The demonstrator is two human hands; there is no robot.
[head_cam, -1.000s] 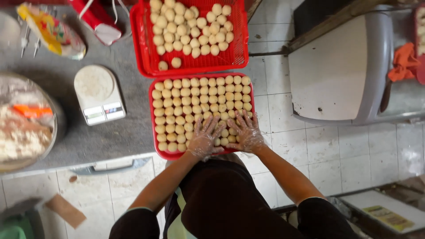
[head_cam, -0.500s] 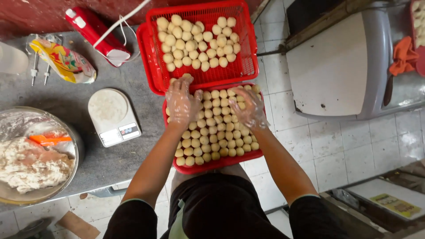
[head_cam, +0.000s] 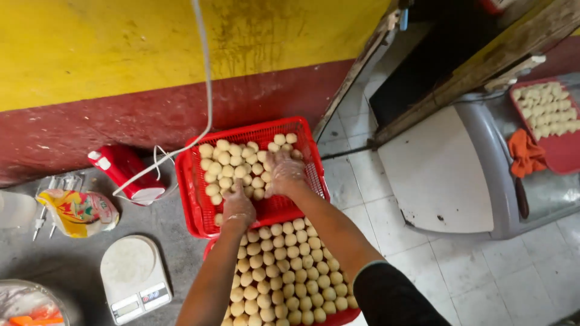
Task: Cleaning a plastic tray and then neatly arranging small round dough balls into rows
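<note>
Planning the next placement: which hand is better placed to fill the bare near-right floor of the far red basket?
Probably the right hand: it rests among the dough balls toward the right side of the far red basket, next to the bare floor. The left hand sits at the near edge, further left.

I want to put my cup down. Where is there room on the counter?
Bare grey counter lies between the kitchen scale and the red baskets. The far basket has free floor along its near right edge, beside the right hand. The left hand sits among its dough balls. The near basket is packed full.
</note>
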